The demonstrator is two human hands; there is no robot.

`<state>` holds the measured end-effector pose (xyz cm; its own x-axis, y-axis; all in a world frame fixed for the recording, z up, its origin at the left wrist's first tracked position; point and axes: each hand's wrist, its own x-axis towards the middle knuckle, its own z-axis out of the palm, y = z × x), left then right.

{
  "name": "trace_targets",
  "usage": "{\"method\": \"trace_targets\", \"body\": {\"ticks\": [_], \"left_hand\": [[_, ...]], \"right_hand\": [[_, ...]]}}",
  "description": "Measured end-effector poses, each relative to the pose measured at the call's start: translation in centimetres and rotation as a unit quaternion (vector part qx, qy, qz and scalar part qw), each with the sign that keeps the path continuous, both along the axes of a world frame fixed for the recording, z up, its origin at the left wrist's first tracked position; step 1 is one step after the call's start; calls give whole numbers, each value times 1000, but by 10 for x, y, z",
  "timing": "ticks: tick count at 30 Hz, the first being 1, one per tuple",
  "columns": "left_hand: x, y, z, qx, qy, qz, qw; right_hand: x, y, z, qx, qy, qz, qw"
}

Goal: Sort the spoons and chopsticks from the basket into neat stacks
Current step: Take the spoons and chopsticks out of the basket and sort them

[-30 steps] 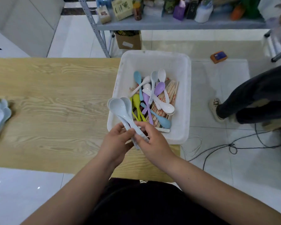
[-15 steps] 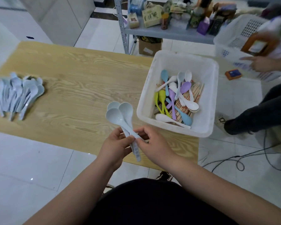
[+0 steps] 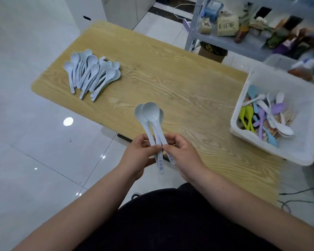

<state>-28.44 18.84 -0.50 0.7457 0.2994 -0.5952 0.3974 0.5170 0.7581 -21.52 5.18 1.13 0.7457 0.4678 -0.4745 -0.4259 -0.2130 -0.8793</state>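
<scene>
So both hands are on the same thing here: a small bundle of pale blue spoons (image 3: 151, 115), three as far as I can count, held up over the near edge of the wooden tabletop (image 3: 179, 84). The left hand (image 3: 139, 154) and the right hand (image 3: 182, 153) sit side by side, nearly touching. The fingers (image 3: 145, 138) of each are curled round the handles with the thumbs pinching from the front, and neither hand has anything else in it. The bowls point away from the person and overlap in a slightly fanned stack. The handle ends poke out below the hands and have some bluish print on them that I can't read. Over at the far left of the tabletop there's a pile of matching spoons (image 3: 91, 75), lying roughly parallel with bowls away, more of a heap than a tidy stack. Well apart from that, at the right end, sits the white basket (image 3: 297, 156). Inside is a jumble: green spoons (image 3: 246, 117), purple spoons (image 3: 277, 108), white spoons (image 3: 286, 131) and a couple of deeper blue ones, all lying on top of a layer of wooden chopsticks (image 3: 289, 117). Behind the table there's a metal shelf (image 3: 243, 43) packed with blurry stuff, a cardboard box (image 3: 213, 51) under it, and glossy white floor (image 3: 43, 160) all around.
</scene>
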Motion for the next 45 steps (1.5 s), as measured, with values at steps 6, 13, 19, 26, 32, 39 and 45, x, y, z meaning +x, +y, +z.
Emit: {"method": "trace_targets", "body": {"ticks": [6,13,19,26,32,39,45], "left_hand": [[-7,44,-4,-14,15,31,999],[22,102,1,24,47,62,997],[42,145,-2,37,50,83,995],[74,187,-16,32,61,11,998],[94,242,-32,75,81,-69,992],[119,329,-68,191,139,-51,970],[144,377,-89,290,140,-60,945]], "right_hand": [[7,46,-10,-27,44,58,997],[53,113,-18,-18,60,140,988],[76,158,-21,-45,-2,180,983],[86,185,-24,-85,-45,108,990],[95,229,-46,-115,-19,34,993],[117,283,-96,-154,56,-95,982],[133,331,-131,-183,120,-145,965]]}}
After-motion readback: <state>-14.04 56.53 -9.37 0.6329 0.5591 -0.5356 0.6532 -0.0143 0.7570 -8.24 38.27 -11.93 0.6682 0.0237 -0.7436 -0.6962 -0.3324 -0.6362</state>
